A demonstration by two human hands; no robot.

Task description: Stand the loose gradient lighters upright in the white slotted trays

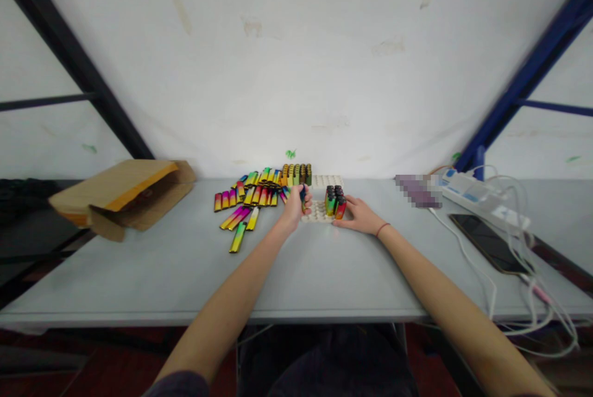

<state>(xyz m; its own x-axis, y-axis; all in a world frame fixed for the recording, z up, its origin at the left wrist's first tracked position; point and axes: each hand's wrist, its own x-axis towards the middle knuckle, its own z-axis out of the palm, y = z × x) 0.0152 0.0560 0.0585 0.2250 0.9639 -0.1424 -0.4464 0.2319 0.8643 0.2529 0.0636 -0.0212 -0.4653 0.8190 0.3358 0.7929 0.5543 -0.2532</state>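
Observation:
My left hand (pixel 293 208) is closed round a dark blue lighter (pixel 304 194), held upright over the left end of a white pegged tray (pixel 317 213). Toward that tray's right end stand several lighters (pixel 330 202) with black tops and green or red bodies. My right hand (pixel 360 216) rests at the same end, thumb along the front corner and fingers behind, gripping the tray beside the red lighter (pixel 340 208). Loose shiny lighters (pixel 254 195) in yellow, green, pink and red lie piled left of my left hand.
Behind, a second white tray (pixel 328 180) holds upright gold-and-dark pieces (pixel 296 173) at its left. A brown cardboard box (pixel 125 193) lies open at left. On the right are a phone (pixel 487 242), a power strip (pixel 482 199), white cables (pixel 463 247) and a blurred purple item (pixel 419 192).

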